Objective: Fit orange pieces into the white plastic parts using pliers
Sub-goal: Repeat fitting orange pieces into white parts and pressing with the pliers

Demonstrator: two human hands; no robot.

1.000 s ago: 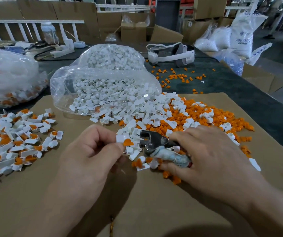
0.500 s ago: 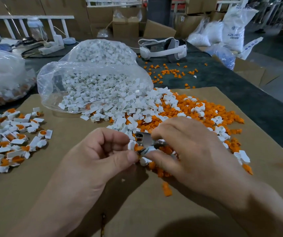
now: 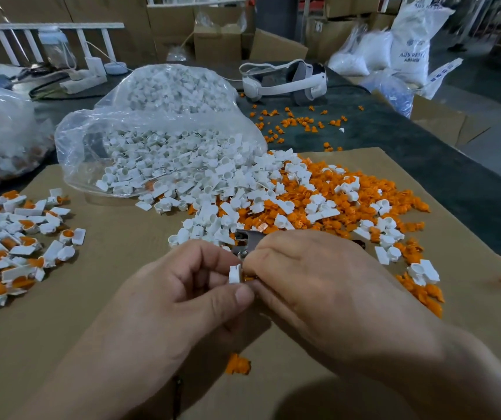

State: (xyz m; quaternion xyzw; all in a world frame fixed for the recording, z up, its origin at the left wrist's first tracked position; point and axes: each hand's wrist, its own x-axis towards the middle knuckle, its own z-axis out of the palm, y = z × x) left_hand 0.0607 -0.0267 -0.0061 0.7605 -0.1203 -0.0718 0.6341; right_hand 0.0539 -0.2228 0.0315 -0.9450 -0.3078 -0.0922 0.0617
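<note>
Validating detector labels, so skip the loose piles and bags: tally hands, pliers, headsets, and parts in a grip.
Hands: 2, left hand and right hand
Pliers: 1
Headset: 1
White part in the left grip: 1
Total: 5

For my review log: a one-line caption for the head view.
Left hand pinches a white plastic part while the right hand holds pliers beside it, near orange pieces.

We only see the head of the pliers (image 3: 247,242); our right hand (image 3: 328,286) covers the handles, and the assembled pile (image 3: 6,247) runs off the left edge.
</note>
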